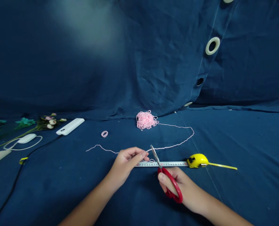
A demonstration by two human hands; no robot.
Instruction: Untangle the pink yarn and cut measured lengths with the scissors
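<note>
In the head view, the left hand (pixel 125 164) pinches a thin pink yarn strand (pixel 169 146) just above a white measuring tape (pixel 161 164). The right hand (pixel 174 188) closes around red-handled steel scissors (pixel 171 183), their blade crossing the strand.
</note>
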